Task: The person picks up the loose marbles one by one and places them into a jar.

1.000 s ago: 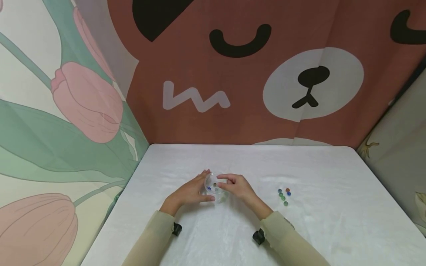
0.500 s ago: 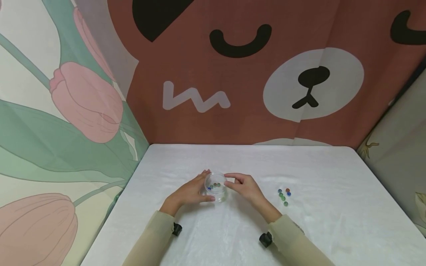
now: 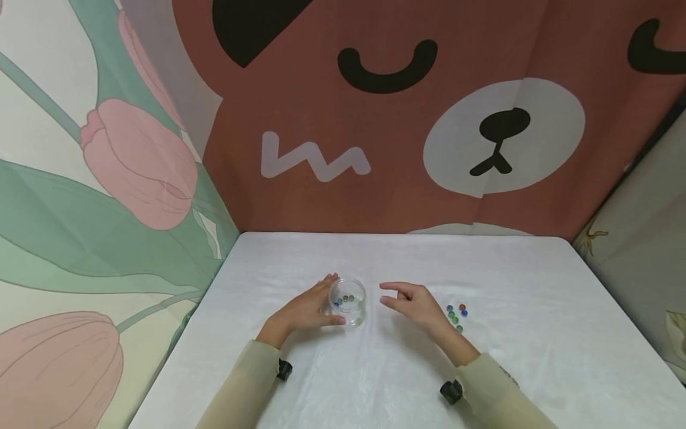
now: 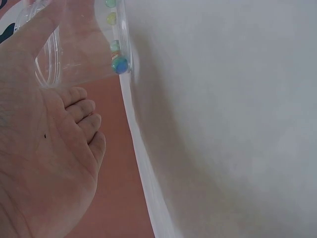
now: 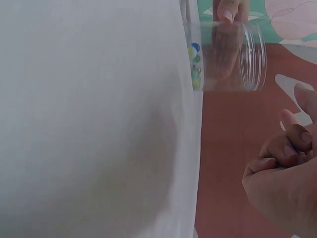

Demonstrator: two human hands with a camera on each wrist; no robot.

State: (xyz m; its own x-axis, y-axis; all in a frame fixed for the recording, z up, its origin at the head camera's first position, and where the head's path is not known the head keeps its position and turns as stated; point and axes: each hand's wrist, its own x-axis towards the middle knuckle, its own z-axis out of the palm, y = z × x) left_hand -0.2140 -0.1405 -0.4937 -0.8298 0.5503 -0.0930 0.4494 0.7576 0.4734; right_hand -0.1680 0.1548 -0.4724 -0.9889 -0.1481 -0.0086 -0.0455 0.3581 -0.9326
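A clear jar stands upright on the white-covered table, with several glass marbles at its bottom in blue, green and brown. My left hand holds the jar from its left side, thumb at the front and fingers behind. In the left wrist view, the jar wall shows beyond the palm. To the right of the jar and apart from it is my right hand. Its thumb and index finger are spread with nothing between them, while the other fingers are curled in. Several loose marbles lie right of that hand.
The white tablecloth spreads around the jar and the marbles. Behind the table hangs a brown bear-print cloth, and a tulip-print cloth hangs at the left. Each sleeve carries a small black device at the wrist.
My right hand has drawn back to the right, from over the jar's mouth toward the loose marbles. More marbles are visible in the jar. My left hand and the jar have stayed in place.
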